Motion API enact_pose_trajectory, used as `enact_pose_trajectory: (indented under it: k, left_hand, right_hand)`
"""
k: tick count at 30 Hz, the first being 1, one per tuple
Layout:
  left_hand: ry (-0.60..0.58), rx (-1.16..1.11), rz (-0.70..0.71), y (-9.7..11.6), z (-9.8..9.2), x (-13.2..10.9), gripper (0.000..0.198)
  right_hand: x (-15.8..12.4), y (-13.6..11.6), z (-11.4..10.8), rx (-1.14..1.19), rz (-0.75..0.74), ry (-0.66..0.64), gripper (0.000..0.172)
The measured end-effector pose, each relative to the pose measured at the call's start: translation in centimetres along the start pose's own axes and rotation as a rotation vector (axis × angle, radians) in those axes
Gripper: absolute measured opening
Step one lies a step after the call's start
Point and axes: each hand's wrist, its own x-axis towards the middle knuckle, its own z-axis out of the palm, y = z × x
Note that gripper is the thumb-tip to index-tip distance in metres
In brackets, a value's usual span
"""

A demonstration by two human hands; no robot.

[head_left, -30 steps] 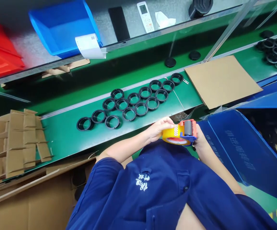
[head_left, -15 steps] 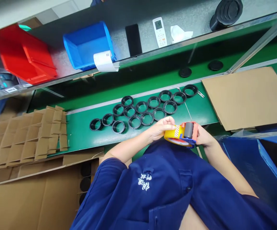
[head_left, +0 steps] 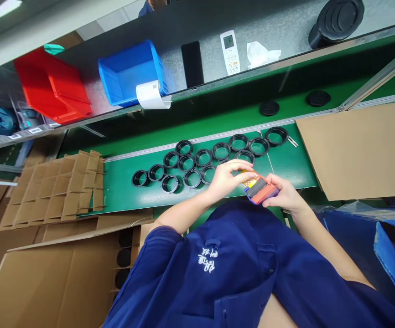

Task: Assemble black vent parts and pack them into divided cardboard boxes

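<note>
A hand-held tape dispenser [head_left: 259, 189], red and blue with a dark roller and a roll of yellow tape, is between my hands in front of my chest. My right hand [head_left: 284, 195] grips its red end, thumb and fingers around the frame. My left hand [head_left: 229, 178] is closed over the yellow tape side, its fingers covering part of the roll. Just beyond, several black rings [head_left: 203, 157] stand in loose rows on the green bench [head_left: 142, 197]; my left hand hides some of them.
Cardboard dividers [head_left: 50, 187] lie at the left, above an open carton [head_left: 47, 282] with black round parts. A cardboard sheet [head_left: 358, 150] lies at the right, over a blue bin [head_left: 351, 246]. The shelf holds a red bin [head_left: 50, 86], blue bin [head_left: 132, 73], phone [head_left: 192, 64] and remote [head_left: 230, 52].
The tape dispenser has turned and tilted, so its roller faces up toward me. My left hand has moved further over the tape roll. The view has shifted slightly.
</note>
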Motion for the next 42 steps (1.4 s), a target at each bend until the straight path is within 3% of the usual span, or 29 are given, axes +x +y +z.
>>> enact_pose_trajectory:
  k: [3, 8, 12, 18, 24, 28, 32, 36, 42]
  left_hand:
    - [-0.033, 0.072, 0.015, -0.6, -0.2, 0.7, 0.017]
    - [-0.182, 0.195, 0.0, -1.1, -0.6, 1.7, 0.021]
    - [-0.218, 0.298, 0.132, -1.2, -0.5, 1.6, 0.023]
    - [-0.311, 0.361, 0.315, -2.1, -0.6, 1.0, 0.024]
    - [-0.441, 0.462, 0.648, -2.8, -1.0, 1.2, 0.024]
    - [-0.484, 0.576, 0.724, -2.5, -1.3, 1.2, 0.03]
    - [-0.623, 0.519, 0.817, -2.1, -1.9, 1.2, 0.03]
    - [-0.662, 0.449, 0.757, -1.2, -2.0, 1.1, 0.025]
    - [-0.535, 0.196, 0.303, 1.0, -1.2, 0.9, 0.011]
  right_hand:
    - [0.2, -0.4, -0.2, -0.071, -0.017, -0.003, 0.052]
    - [0.1, -1.1, 0.0, -0.173, -0.04, 0.003, 0.05]
    - [0.0, -0.1, -0.2, -0.11, -0.004, 0.055, 0.053]
    - [0.3, 2.0, -0.6, 0.071, -0.02, 0.104, 0.078]
    - [-0.9, 0.9, -0.1, -0.036, -0.022, 0.083, 0.062]
    - [-1.5, 0.7, 0.2, -0.159, -0.046, 0.107, 0.054]
    - [-1.3, 1.3, 0.3, -0.09, -0.053, 0.088, 0.064]
    - [-1.2, 1.4, 0.4, -0.071, -0.038, 0.092, 0.074]
    - [-2.2, -0.2, 0.5, -0.165, -0.003, 0.199, 0.071]
